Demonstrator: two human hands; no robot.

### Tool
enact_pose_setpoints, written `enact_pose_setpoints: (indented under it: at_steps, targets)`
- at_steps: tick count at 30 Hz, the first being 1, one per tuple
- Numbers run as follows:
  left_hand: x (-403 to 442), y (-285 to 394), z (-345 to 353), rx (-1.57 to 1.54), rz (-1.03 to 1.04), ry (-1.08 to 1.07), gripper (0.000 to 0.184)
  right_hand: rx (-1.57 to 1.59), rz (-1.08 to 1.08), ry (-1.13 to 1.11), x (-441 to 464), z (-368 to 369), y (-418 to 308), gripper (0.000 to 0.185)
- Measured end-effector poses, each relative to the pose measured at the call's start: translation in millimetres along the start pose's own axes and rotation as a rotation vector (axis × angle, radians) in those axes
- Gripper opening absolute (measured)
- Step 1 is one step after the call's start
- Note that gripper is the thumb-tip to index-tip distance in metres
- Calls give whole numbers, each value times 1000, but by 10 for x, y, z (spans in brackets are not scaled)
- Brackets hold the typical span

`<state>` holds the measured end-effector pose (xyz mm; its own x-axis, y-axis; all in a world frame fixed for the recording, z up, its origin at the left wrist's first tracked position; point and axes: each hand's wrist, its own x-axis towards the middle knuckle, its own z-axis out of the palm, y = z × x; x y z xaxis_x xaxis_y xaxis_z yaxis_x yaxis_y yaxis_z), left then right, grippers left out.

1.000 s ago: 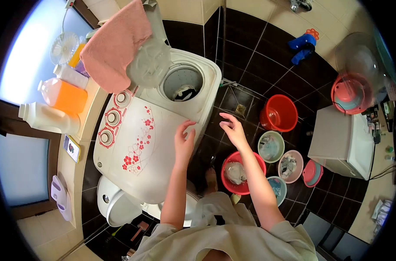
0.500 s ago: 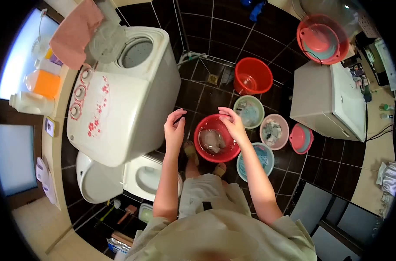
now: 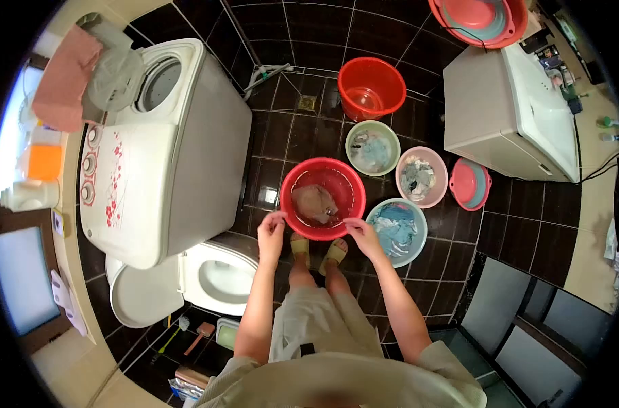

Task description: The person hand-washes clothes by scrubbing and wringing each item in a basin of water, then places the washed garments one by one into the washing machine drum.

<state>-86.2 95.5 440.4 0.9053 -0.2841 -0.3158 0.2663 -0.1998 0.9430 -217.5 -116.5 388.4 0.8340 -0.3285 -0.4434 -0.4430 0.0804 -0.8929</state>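
A red basin (image 3: 353,178) stands on the dark tiled floor in front of my feet, holding water and a wet brownish cloth (image 3: 313,202). My left hand (image 3: 271,230) is at the near left side of its rim, fingers loosely bent and apart from the thumb. By the near right side of the rim is my right hand (image 3: 362,235), fingers stretched toward the basin. Both hands look empty; whether the fingertips touch the rim I cannot tell. Right of the basin is a pale blue basin (image 3: 424,234) with blue cloth in water.
Beyond stand a green basin (image 3: 351,154), a pink basin (image 3: 444,178) with clothes and a red bucket (image 3: 371,68). A twin-tub washing machine (image 3: 207,143) and a toilet (image 3: 195,299) are at left. A white cabinet with a sink (image 3: 483,115) stands at right.
My hands have come down and back toward me, from above the basin's sides to its near rim. The view has shifted, so the room sits higher and further left.
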Motion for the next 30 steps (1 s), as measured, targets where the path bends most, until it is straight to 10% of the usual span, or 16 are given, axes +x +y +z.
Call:
enact_pose_setpoints:
  at_steps: [14,18,26,30]
  targets:
    - [968,-3502,592,211,-291,-256,29,-445,107,-21,1446,730,2386,27]
    - [1271,-3969,875,846,-129,-148,54,-731,-159,36,1878,1085,2930,35]
    - [1929,-4405,1037,754,-181,-4,70,-1583,-506,-70,2399,1664,3848,48]
    - [2260,-4444,1058,895,-193,-70,72,-1585,-220,-322,2734,1672,3894,59]
